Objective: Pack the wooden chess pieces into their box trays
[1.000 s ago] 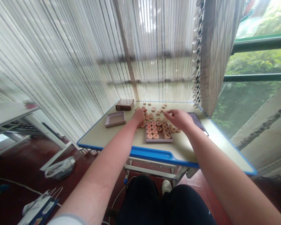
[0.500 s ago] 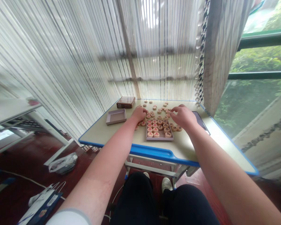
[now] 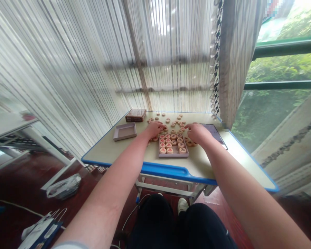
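Observation:
Over the loose Chinese chess pieces (image 3: 173, 131) behind the box, my left hand (image 3: 154, 129) reaches with its fingers stretched out, their tips at a few pieces. My right hand (image 3: 197, 132) is on the other side, index finger extended toward a piece (image 3: 182, 129); its other fingers are partly hidden. No piece shows in its grip. Between and in front of my hands lies a shallow open box (image 3: 174, 155), holding rows of round wooden pieces, red characters on the left and black on the right. A gap shows in its front row.
An empty box lid (image 3: 124, 132) lies left on the blue-edged table (image 3: 111, 147), with a brown box (image 3: 136, 115) behind it. A dark tablet (image 3: 214, 134) lies right of my right hand. String curtains (image 3: 166, 86) hang behind the table.
My left hand has extended its fingers farther over the loose pieces. My right hand has come lower and nearer the box, its index finger now more extended. The view shifted slightly.

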`<state>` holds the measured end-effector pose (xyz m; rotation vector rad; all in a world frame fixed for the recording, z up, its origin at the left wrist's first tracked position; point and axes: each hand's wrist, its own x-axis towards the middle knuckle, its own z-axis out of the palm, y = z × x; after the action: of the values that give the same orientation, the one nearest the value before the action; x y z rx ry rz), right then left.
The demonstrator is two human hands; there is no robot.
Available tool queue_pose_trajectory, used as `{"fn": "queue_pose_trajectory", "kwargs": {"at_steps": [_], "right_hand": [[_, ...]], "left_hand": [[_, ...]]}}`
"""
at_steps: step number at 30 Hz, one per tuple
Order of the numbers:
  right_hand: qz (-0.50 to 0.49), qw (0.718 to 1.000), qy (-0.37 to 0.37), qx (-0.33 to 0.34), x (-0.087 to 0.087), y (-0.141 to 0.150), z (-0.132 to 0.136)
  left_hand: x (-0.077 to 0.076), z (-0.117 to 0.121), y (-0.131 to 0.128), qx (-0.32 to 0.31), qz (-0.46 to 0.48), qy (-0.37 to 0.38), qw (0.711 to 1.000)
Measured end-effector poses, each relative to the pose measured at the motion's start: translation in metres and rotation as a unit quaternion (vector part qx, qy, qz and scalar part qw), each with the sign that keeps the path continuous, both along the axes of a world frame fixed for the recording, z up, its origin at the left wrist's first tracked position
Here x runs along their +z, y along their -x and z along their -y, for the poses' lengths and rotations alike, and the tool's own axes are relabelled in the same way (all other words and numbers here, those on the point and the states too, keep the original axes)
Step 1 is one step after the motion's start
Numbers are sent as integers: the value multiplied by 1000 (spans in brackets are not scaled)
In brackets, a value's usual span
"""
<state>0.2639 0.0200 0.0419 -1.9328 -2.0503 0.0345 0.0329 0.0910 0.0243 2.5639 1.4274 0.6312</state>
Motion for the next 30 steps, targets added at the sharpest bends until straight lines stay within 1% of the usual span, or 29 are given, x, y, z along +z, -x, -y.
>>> {"fn": "queue_pose_trajectory", "kwargs": {"at_steps": [2,4,6,10,19,23,27,30], "right_hand": [[9,999,-16,38,-2,2,-1],[24,998,-20,58,-3,4,0],[39,998,-10,49,-1,5,2],[56,998,7,9,4,4,4],[21,999,26,-11,4,3,0],[15,999,33,-11,4,2,0],[21,1000,20,-5,3,2,-2],[16,999,35,8,2,2,-3]], "left_hand": [[-2,-3,0,2,6,6,1000],[-3,-5,1,5,14,-1,1000],[-4,-5,0,3,16,-10,1000],[-2,0,-1,3,0,-26,1000],[-3,2,-2,14,-7,-48,999],[-3,1,-2,15,-10,-46,999],[-3,2,-3,17,-25,-44,999],[-2,3,-3,26,-30,-39,998]]}}
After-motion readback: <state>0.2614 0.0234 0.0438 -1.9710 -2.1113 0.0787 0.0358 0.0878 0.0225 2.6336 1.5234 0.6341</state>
